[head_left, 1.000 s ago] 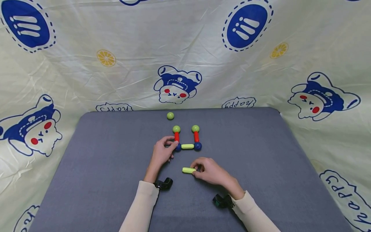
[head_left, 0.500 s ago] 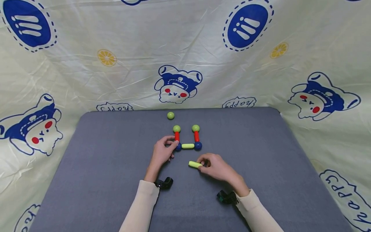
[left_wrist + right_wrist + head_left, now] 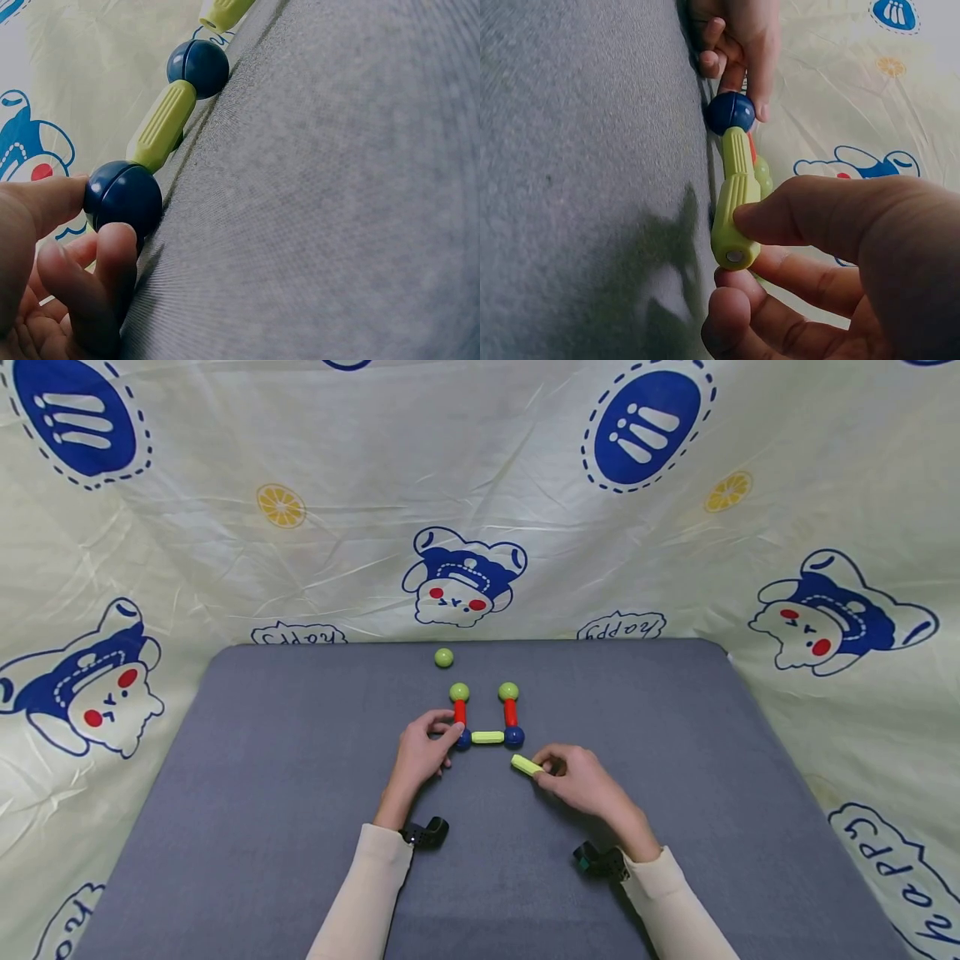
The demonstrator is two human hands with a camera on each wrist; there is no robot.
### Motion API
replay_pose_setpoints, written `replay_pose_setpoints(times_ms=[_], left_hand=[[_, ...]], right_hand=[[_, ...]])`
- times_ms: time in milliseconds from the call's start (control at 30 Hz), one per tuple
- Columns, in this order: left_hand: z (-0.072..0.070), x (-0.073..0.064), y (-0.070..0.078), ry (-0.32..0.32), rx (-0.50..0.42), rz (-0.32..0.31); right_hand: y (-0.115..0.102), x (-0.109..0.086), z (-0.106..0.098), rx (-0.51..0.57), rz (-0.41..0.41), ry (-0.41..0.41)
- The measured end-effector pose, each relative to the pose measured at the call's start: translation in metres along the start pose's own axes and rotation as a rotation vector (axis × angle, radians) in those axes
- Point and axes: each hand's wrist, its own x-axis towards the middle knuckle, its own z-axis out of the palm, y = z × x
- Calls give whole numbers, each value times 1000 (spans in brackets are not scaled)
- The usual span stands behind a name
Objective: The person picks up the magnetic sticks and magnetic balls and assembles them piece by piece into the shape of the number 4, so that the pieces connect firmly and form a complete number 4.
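A U-shaped piece of magnetic balls and rods lies on the table in the head view. A yellow-green rod [image 3: 487,737] joins its two blue balls, and from each a red rod [image 3: 511,712] runs back to a green ball [image 3: 508,692]. My left hand [image 3: 422,750] grips the left blue ball [image 3: 124,196] between thumb and fingers. Thumb and fingers of my right hand [image 3: 581,779] pinch a second yellow-green rod [image 3: 527,766], its free end pointing left and back. That rod is just in front of the right blue ball [image 3: 513,737], apart from it.
A loose green ball [image 3: 444,657] lies near the back edge of the grey cloth-covered table [image 3: 300,777]. A pale printed curtain [image 3: 360,468] stands behind and at both sides. Each wrist bears a black camera [image 3: 427,832].
Holding the rod, my right hand has moved to the right and farther back, closer to the right blue ball. The rod has turned slightly. My left hand stays at the left blue ball.
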Motion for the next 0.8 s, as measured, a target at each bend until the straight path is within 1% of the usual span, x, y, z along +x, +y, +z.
replay_pose_setpoints(times_ms=[333,600,800], left_hand=[[0,1,1,1,2,1],[2,2,0,0,7,-19],[1,2,0,0,7,-24]], right_hand=[[4,1,-3,14,29,17],[8,1,-4,19,28,21],[10,1,-8,43,50,31]])
